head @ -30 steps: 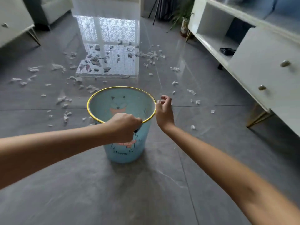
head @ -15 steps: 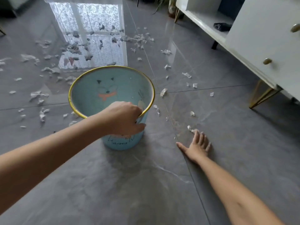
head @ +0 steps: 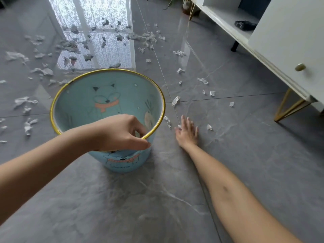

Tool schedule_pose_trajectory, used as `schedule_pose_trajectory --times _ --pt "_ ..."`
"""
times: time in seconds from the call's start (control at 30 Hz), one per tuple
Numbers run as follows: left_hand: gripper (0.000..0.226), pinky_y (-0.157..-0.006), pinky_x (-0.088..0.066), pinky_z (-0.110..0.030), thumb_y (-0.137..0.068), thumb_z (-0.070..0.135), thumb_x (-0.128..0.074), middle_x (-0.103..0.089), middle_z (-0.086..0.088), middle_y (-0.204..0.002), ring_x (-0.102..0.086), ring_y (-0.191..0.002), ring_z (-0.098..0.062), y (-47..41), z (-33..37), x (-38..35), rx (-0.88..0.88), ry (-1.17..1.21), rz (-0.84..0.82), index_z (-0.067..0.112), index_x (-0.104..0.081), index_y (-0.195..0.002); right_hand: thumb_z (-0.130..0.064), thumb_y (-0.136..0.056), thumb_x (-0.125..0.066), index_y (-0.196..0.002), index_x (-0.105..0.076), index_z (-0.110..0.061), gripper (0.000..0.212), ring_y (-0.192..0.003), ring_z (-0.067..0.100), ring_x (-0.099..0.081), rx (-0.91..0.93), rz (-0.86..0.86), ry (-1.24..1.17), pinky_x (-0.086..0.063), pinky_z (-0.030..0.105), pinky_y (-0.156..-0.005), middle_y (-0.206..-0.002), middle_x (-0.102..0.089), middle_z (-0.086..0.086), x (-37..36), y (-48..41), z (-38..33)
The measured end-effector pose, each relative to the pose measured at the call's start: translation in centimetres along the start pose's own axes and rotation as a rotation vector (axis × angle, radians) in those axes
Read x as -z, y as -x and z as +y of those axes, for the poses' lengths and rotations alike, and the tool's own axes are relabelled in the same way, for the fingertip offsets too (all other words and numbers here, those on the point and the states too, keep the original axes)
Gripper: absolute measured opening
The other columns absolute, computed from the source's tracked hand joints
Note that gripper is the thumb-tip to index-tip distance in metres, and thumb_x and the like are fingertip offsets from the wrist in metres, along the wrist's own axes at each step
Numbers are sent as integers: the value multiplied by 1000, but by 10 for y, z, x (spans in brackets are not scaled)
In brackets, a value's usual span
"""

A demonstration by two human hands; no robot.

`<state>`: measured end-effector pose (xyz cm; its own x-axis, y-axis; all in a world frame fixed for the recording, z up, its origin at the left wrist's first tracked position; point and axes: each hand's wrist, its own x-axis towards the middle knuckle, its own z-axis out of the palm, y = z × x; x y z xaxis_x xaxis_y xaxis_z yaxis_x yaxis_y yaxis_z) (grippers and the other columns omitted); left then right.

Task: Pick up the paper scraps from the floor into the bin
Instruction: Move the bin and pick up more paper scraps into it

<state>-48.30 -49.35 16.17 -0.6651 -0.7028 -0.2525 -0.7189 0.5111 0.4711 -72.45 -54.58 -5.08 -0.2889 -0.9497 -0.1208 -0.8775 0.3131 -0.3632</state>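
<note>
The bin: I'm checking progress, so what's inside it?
Inside the bin only its fox-printed wall shows. The left hand gripping the rim hides the bottom.

Open grey polished tile floor (head: 245, 163) stretches rightward from the right hand (head: 187, 133) as far as the white cabinet on slim gold metal legs (head: 284, 41). Leftward the round pale-blue bin with a gold rim (head: 78, 102) stands near, the left hand (head: 121, 132) gripping its near edge; small white crumpled paper scraps (head: 167, 121) lie in the narrow gap between. The bin's mouth gapes upward.

Left hand (head: 121, 133) gripping, right hand (head: 187, 133) flat.
</note>
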Motion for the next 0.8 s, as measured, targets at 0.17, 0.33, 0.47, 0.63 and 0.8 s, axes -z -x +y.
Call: schedule_pose_trajectory --times 0.17,0.33,0.47,0.63,0.8 --pt "33 -44 -30 -22 -66 48 -49 -45 7 -45 -39 -42 -8 3 0 -1 34 -18 1 21 -67 -74 -46 -93 -32 -149 -12 -15 67 -144 33 -9 -333 310 -212 -3 41 -116 -156 -9 18 21 -14 45" --pt "28 -45 -30 -25 -66 49 -52 -40 5 -45 -36 -43 -9 4 2 -1 39 -25 27 24 -55 -55 -59 -90 -30 -148 -8 -4 83 -145 29 -3 -319 132 -28 3 39 -118 -157 -5 17 6 -21 46" --pt "34 -45 -30 -24 -65 52 -51 -41 4 -48 -37 -44 -10 3 1 -2 57 -41 45 20 -58 -60 -72 -83 -32 -149 -1 -6 99 -146 22 1 -118 -10 39 8 43 -116 -158 1 10 0 -28 3" --pt "36 -43 -26 -24 -65 54 -51 -39 0 -46 -34 -42 -10 4 0 -4 50 -34 65 20 -52 -52 -71 -81 -23 -149 -1 -25 85 -146 26 -4 206 -125 192 2 51 -115 -159 -4 3 -10 -30 -43" --pt "38 -44 -26 -24 -65 55 -50 -37 0 -46 -33 -42 -11 3 -2 -4 53 -23 59 19 -51 -51 -23 -97 -39 -134 -48 -9 41 -137 25 -35 399 49 -51 -28 32 -110 -146 -41 10 -18 -13 -37"
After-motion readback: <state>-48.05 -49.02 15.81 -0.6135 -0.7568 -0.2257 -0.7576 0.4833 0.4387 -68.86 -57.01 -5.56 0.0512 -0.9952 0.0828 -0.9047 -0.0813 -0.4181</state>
